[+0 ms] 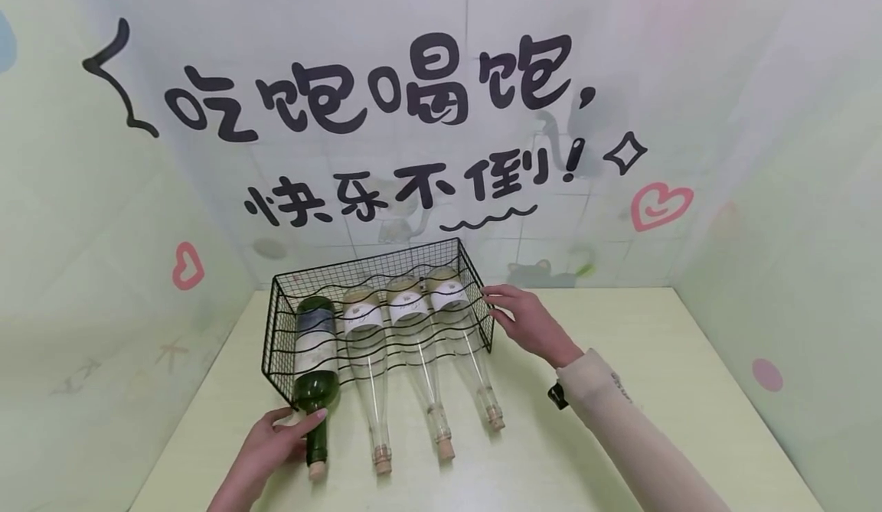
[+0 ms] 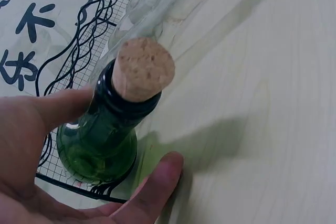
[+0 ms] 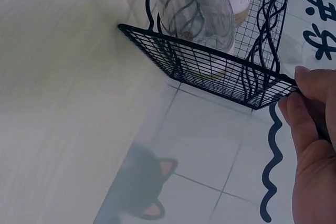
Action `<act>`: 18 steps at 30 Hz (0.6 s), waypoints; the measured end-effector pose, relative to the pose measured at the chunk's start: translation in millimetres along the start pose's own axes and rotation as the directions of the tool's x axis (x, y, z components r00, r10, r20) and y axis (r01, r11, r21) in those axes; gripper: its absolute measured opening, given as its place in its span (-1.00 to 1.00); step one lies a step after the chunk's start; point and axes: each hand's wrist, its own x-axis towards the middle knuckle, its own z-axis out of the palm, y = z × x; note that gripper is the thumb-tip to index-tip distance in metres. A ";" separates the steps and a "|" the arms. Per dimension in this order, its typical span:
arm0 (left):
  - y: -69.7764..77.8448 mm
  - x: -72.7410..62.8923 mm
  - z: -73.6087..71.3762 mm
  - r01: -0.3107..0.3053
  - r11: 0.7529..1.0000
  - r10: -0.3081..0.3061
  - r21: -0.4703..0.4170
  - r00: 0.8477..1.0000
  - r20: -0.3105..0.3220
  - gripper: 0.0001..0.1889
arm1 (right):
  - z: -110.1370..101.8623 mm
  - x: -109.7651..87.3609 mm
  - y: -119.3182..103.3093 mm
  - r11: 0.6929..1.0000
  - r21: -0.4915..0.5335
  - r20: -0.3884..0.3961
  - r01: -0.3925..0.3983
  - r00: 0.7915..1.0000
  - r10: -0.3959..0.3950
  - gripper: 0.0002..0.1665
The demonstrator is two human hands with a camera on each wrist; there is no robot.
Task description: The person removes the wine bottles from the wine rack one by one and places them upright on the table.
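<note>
At a pale table [image 1: 661, 336] before a lettered wall [image 1: 620, 76], the right hand [image 1: 534, 324] is pinching a wire rack [image 1: 278, 344]; the left hand [image 1: 267, 447], fingers apart, is straddling the racked green bottle [image 1: 318, 384], grip unclear, forearm [image 1: 230, 495] cropped.

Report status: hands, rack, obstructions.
Left hand at green bottle's neck, grip unclear. Right hand pinching wire rack by its side. Clear bottles' necks jut out, possible snag.

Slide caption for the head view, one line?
One green bottle and three clear bottles, all corked, rest in a wire rack; left hand at the green one, right hand pinching the rack.
</note>
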 end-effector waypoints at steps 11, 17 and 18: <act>-0.8 -2.8 13.6 0.015 0.977 0.006 -0.215 0.995 0.100 -0.29 | 2.6 0.9 -6.8 0.998 0.009 -0.039 -0.069 0.997 0.069 -0.64; 1.3 5.9 22.8 0.080 0.875 0.052 -0.478 0.965 0.256 -0.56 | 3.7 0.6 -9.5 0.991 0.047 -0.040 -0.124 0.991 0.126 -0.63; 1.7 6.7 24.1 0.092 0.858 0.052 -0.506 0.963 0.265 -0.62 | 4.3 0.7 -9.9 0.991 0.048 -0.040 -0.127 0.991 0.129 -0.63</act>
